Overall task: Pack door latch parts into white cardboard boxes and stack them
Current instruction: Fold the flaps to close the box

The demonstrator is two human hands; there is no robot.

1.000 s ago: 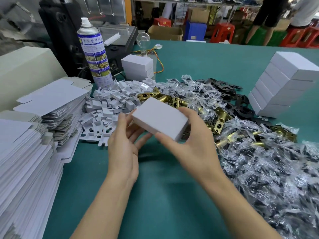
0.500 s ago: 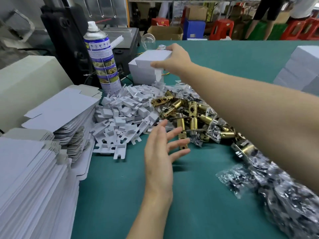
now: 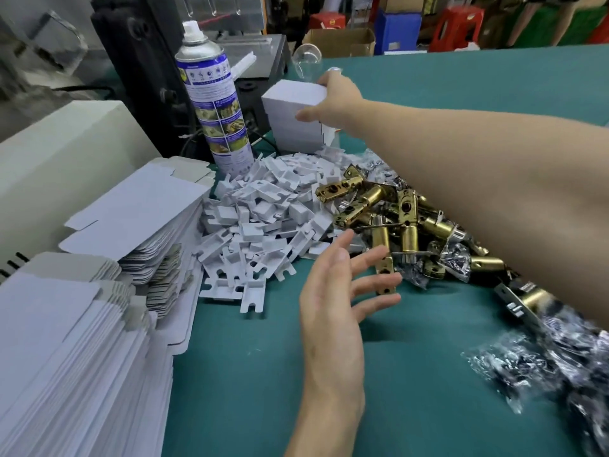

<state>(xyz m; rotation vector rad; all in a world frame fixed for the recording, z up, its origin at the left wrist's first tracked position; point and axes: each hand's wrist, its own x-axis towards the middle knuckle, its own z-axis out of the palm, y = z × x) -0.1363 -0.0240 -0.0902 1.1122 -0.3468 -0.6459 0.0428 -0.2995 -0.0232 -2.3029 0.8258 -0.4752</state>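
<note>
I saw flat blanks (image 3: pixel 108 225) stacked left, then a can (image 3: pixel 211 103). Beside it, my right grip (image 3: pixel 334 98) clasped a plain white closed box (image 3: pixel 290 97) atop a small stack (image 3: pixel 296 136). My left grip (image 3: pixel 329 308) hung open and splayed over the green surface (image 3: pixel 230 390), just short of brass latches (image 3: pixel 375 206).

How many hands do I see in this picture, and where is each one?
2. The left hand hovers open over the table by the brass latches. The right hand grips the top box of the stack beside the spray can. None seems hidden.
</note>
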